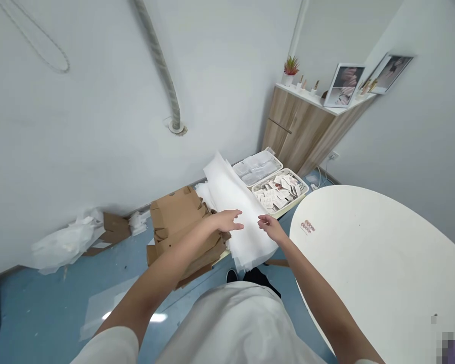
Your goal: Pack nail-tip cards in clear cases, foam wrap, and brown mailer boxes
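Observation:
A stack of white foam sheets (246, 237) lies in front of me, its far end curling up toward the wall. Over its left side is my left hand (229, 221), thumb and fingers apart, with nothing in it. My right hand (271, 226) is above the stack's right side, fingers bent but apart and holding nothing I can see. Whether either hand touches the foam, I cannot tell. To the left, beneath my left forearm, sit flattened brown cardboard boxes (176, 212) in a pile. Beyond my right hand stands a white basket (305, 189) of small printed cards (278, 192).
Another white basket (278, 164) holds clear plastic bags (256, 167). A round white table (364, 242) at right carries a small set of pinkish nails (308, 226). Behind stands a wooden cabinet (299, 126). Plastic wrapping (66, 242) lies on the floor at left.

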The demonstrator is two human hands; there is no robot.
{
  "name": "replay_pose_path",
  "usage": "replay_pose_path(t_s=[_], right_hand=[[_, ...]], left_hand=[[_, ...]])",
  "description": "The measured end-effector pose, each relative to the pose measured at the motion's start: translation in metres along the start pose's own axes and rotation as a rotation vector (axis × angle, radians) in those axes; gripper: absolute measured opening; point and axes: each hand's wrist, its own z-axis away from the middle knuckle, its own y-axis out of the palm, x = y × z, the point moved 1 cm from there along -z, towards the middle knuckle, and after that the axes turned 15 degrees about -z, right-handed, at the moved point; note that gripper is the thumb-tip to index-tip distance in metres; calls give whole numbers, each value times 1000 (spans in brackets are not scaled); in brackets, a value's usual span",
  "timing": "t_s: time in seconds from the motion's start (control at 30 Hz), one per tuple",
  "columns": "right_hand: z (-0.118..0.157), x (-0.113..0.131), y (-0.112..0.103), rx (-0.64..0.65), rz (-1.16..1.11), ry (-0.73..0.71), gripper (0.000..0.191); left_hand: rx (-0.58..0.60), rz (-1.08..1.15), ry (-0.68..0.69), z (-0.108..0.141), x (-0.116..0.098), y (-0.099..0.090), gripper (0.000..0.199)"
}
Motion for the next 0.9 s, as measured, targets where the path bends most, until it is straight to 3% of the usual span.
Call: replay_pose_path(t_s=[0.13, 0.3, 0.43, 0.57, 0.73, 0.9], right_hand=[[-29, 20, 0, -57, -2, -24, 35], [-86, 32, -5, -119, 12, -40, 36], [-139, 35, 0, -152, -26, -55, 42], [-190, 37, 15, -141, -108, -82, 47], [-231, 37, 34, -99, -228, -58, 51], [-246, 33, 47, -96, -238, -1, 57]], left_hand=[[-56, -5, -8, -24, 15, -24, 72], [-179, 14, -17, -68, 31, -48, 64], [-233, -19, -79, -117, 51, -70, 59], [-341, -63, -225, -177, 76, -91, 53], [-412, -107, -383, -234, 101, -94, 51], [-363, -137, -430, -254, 111, -87, 61]])
